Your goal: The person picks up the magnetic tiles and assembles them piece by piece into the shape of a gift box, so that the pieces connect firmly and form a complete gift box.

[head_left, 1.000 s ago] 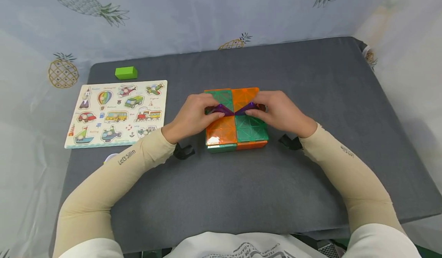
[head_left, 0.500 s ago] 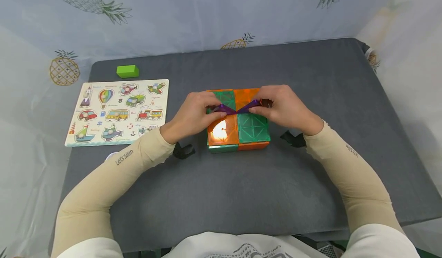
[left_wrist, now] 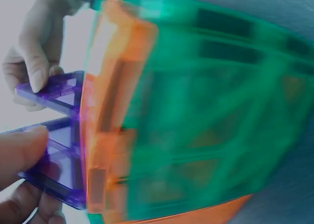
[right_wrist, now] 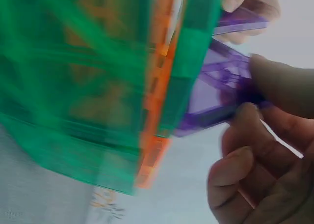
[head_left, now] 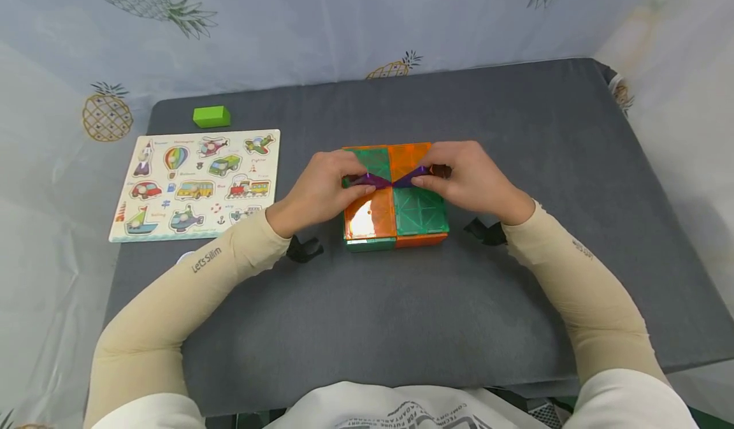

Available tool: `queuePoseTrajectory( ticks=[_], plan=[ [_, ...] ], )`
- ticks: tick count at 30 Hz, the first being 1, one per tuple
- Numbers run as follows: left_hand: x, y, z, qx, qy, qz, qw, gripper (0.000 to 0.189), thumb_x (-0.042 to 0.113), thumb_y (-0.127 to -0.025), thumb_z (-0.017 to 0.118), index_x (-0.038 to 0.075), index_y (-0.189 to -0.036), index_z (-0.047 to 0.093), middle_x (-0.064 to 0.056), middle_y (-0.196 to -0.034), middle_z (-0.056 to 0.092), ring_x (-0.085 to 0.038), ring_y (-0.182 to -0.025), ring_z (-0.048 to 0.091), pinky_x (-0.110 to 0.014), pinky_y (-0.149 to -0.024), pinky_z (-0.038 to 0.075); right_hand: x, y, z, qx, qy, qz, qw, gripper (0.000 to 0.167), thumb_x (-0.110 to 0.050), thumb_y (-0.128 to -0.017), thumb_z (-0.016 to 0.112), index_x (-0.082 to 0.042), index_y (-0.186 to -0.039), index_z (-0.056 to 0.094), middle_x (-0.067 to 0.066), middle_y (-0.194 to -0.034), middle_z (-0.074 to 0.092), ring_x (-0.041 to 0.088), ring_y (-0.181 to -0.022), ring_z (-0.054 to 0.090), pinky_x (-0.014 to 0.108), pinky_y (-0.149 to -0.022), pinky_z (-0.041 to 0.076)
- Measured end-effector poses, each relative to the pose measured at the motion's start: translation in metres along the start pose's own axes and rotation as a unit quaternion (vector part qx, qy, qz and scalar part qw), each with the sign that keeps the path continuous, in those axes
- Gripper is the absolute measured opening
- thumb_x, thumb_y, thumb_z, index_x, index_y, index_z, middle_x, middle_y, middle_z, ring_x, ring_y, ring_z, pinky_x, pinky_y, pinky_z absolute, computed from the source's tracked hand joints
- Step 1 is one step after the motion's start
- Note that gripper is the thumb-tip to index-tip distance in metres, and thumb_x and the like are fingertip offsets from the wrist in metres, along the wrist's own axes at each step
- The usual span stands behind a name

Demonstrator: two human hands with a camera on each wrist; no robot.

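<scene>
In the head view, a low box built of green and orange see-through magnetic tiles stands on the table before me. My left hand pinches a purple triangular magnetic tile between thumb and fingers. A second purple triangular tile is pinched by my right hand. Both purple tiles stand tilted on the box's top, their inner corners meeting near its centre. The wrist views show their edges against the box top. Fingers cover the tiles' outer parts in the head view.
A wooden vehicle puzzle board lies at the left, with a bright green block behind it. A whitish object is partly hidden by the left sleeve. The grey table extends around the box; a pineapple-print curtain hangs behind.
My right hand has shifted slightly right and away from me, still pinching its purple tile. The left hand's tile now looks a little flatter. The box keeps its place.
</scene>
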State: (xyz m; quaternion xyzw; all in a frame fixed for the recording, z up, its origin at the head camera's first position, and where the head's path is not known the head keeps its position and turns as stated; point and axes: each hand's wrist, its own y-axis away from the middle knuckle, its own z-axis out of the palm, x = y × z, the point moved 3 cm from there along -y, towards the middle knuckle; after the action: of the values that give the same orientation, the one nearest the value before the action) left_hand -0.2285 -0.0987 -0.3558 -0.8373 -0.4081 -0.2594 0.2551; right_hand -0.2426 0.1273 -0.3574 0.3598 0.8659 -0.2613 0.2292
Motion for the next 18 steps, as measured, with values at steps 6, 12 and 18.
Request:
queuePoseTrajectory(
  ticks=[6, 12, 18],
  plan=[
    [0.003, -0.002, -0.004, 0.027, 0.003, 0.015, 0.9995, 0.010, 0.014, -0.084, 0.075, 0.005, -0.081, 0.073, -0.006, -0.079, 0.067, -0.019, -0.067, 0.054, -0.028, -0.060, 0.042, -0.003, 0.001, -0.006, 0.048, -0.015, -0.009, 0.9987, 0.008, -0.010, -0.083, 0.075, -0.009, -0.080, 0.068, 0.000, -0.071, 0.058, 0.010, -0.061, 0.040, 0.023, -0.058, 0.033],
    [-0.001, 0.001, 0.001, 0.014, 0.001, 0.009, 0.9999, 0.009, 0.012, -0.084, 0.074, 0.004, -0.085, 0.075, -0.007, -0.082, 0.068, -0.017, -0.072, 0.058, -0.029, -0.065, 0.047, 0.000, 0.003, 0.000, 0.030, -0.011, -0.008, 0.9994, 0.006, -0.011, -0.082, 0.076, -0.009, -0.084, 0.070, 0.000, -0.074, 0.062, 0.009, -0.062, 0.044, 0.023, -0.058, 0.037],
    [-0.009, 0.007, 0.008, 0.023, 0.011, -0.012, 0.9996, 0.009, 0.012, -0.082, 0.076, 0.003, -0.084, 0.075, -0.006, -0.079, 0.067, -0.015, -0.065, 0.053, -0.027, -0.059, 0.041, 0.007, 0.007, 0.008, 0.011, -0.003, 0.003, 0.9999, 0.009, -0.015, -0.082, 0.076, -0.009, -0.085, 0.070, 0.001, -0.074, 0.062, 0.009, -0.061, 0.044, 0.025, -0.057, 0.039]
  ],
)
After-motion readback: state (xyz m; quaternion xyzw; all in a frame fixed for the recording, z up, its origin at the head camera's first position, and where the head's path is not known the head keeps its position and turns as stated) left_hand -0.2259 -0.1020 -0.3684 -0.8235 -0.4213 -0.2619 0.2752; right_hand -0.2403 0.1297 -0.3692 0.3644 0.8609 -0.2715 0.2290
